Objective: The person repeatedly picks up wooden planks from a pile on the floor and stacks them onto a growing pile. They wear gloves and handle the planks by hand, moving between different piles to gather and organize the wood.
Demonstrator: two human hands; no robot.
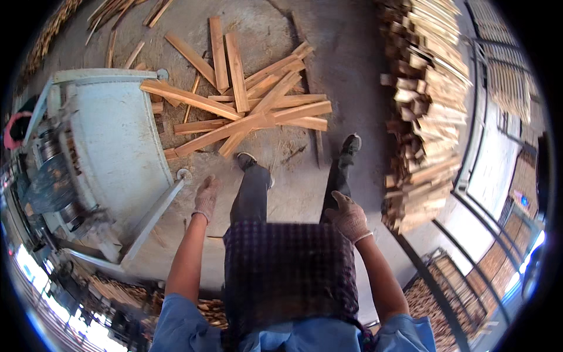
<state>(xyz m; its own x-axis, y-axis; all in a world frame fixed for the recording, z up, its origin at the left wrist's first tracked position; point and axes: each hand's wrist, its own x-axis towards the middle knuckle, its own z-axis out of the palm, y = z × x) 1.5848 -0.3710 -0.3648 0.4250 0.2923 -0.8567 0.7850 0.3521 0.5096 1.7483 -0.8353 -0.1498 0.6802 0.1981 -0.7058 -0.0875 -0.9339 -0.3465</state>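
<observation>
My left hand, in a pale knit glove, hangs over the floor to the left of my legs. Its fingers are stretched out and nothing shows in them. My right hand, gloved the same way, is in front of my right thigh beside the dark checked apron. Its thumb and fingers stand apart, with no object visible between them. Both hands are apart from the loose pile of wooden planks that lies crisscrossed on the floor ahead of my feet.
To the left stands a pale blue-grey machine table with a dark round part. A tall stack of cut wood runs along the right, beside metal rails. More wood strips lie at the far left.
</observation>
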